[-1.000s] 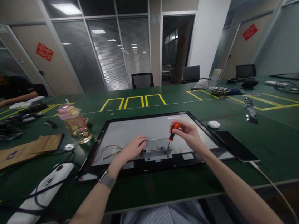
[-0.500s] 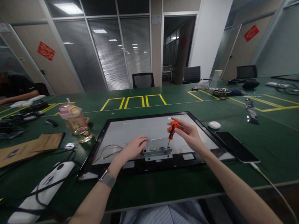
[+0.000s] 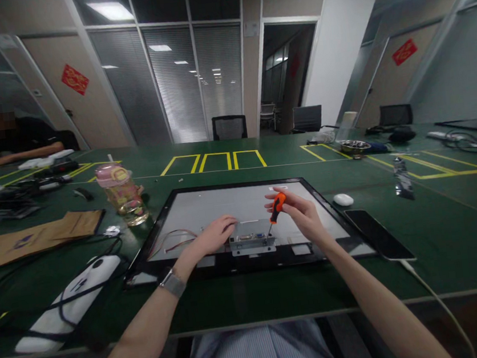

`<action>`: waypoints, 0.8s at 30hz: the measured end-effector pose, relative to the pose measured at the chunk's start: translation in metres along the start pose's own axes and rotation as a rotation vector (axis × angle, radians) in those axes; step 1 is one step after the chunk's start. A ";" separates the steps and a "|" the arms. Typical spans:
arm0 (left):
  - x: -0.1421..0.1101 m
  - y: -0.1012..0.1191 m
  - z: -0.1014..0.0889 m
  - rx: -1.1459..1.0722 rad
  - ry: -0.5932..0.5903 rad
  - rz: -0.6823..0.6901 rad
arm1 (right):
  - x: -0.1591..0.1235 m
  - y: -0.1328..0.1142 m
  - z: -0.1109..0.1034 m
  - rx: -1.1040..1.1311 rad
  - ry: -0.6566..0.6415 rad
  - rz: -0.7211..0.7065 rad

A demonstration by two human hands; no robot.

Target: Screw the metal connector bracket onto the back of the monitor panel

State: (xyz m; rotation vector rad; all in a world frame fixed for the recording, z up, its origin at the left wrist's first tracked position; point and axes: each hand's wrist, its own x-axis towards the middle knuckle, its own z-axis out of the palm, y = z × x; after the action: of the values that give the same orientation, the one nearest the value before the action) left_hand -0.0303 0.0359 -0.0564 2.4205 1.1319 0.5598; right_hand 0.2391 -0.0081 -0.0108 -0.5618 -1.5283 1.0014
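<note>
Head camera, and across the frame runs the green desk (image 3: 278, 301), with a co-worker (image 3: 14, 138) leaning on it up at ten o'clock. Centre stage, the black-framed panel (image 3: 224, 206) lies flat, grey face up. Around it, a brown paper bag (image 3: 34, 239) at nine o'clock, a white power strip (image 3: 69, 304) at eight, a pink-lidded bottle (image 3: 123, 195) upright at ten, and a dark phone (image 3: 378, 235) at three, cable plugged in. Now the hands: the left hand (image 3: 217, 236) lies over the left end of the metal housing (image 3: 252, 244), fingers slightly bent; whether it grips, I cannot tell. That housing sits at six o'clock on the panel, ports facing the wearer. The right hand (image 3: 300, 212) has its fingers closed around an orange-and-black screwdriver (image 3: 277, 208), shaft angled down to the housing's right end. Smallest, a white case (image 3: 343, 200) at two.
</note>
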 end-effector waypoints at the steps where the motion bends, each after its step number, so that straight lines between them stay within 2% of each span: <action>1: 0.000 0.000 0.000 -0.001 0.000 -0.001 | 0.000 0.000 0.000 -0.004 0.003 0.002; 10: 0.000 -0.005 0.003 0.002 0.005 -0.007 | 0.003 0.003 0.001 -0.181 0.140 -0.071; 17: -0.001 -0.001 0.000 0.003 -0.005 -0.022 | 0.000 0.001 0.001 -0.037 0.014 -0.028; 24: -0.001 -0.002 0.001 0.003 0.006 -0.020 | 0.000 0.003 0.003 -0.176 0.113 -0.066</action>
State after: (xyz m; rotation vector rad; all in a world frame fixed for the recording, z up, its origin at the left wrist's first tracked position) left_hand -0.0315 0.0364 -0.0581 2.4084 1.1592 0.5599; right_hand 0.2354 -0.0074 -0.0126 -0.6757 -1.5325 0.7766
